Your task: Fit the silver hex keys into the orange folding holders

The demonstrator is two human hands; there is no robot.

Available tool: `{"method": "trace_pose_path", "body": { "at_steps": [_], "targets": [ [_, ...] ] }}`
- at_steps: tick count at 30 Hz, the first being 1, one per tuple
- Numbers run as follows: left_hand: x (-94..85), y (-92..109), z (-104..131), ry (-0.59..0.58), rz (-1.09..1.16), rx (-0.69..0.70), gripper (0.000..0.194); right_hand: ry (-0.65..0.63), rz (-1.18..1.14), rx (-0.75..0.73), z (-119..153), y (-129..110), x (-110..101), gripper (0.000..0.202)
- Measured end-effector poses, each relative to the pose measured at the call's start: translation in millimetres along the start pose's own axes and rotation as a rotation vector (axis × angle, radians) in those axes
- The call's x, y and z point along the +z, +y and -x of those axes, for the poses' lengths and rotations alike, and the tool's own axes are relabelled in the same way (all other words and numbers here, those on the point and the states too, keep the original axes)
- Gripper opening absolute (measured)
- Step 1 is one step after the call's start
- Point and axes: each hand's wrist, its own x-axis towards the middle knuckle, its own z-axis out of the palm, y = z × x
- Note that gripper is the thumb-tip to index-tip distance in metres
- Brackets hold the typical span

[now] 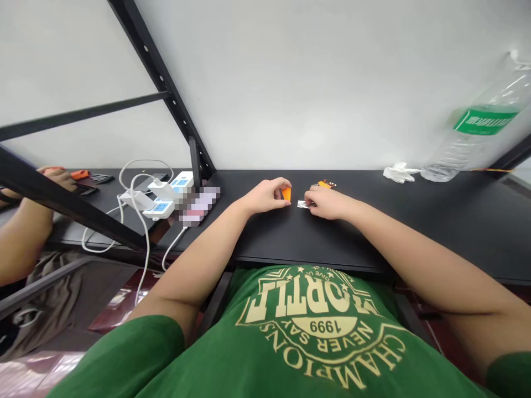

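My left hand [271, 195] curls its thumb and fingers round a small orange piece [286, 194], held just above the black desk top [274, 237]. Close by on the right, the fingers of my right hand [326, 202] are pinched together, touching the edge of a small white piece with dark stripes [302, 204] that lies on the desk. What sits between those fingertips is hidden. Just behind my right hand lies another orange item [324, 184] with thin, dark-tipped sticks poking out of it; the hand covers part of it.
A power strip [170, 194] with white plugs and cables, and a phone [201, 205], lie left by a black metal frame [166, 91]. Crumpled tissue [400, 172] and a tilted clear bottle [477, 130] are at right. Another person's arm [25, 232] shows at far left.
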Motion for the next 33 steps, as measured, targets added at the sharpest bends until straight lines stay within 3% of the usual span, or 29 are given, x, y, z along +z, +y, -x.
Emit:
{"method": "trace_pose_path", "body": {
  "at_steps": [8,15,23,29,33],
  "targets": [
    [0.0,-0.7,-0.5,0.003,-0.007,0.003,0.047,0.006,-0.026,0.108,-0.2,8.4,-9.8,0.012],
    [0.3,-2.8,-1.2,0.003,-0.012,-0.001,0.049,-0.112,-0.002,0.213,-0.6,21.6,-14.0,0.005],
    [0.0,-1.2,-0.9,-0.005,0.000,0.000,0.049,-0.127,0.004,0.279,-3.6,18.7,-13.1,0.006],
    [-0.3,-1.9,-1.2,-0.017,0.006,-0.013,0.050,-0.157,0.027,0.382,-4.0,16.1,-14.9,0.021],
    [-0.5,-1.4,-1.6,-0.007,0.016,-0.006,0.049,-0.112,0.028,0.404,-3.1,17.2,-15.3,0.015]
  ]
}}
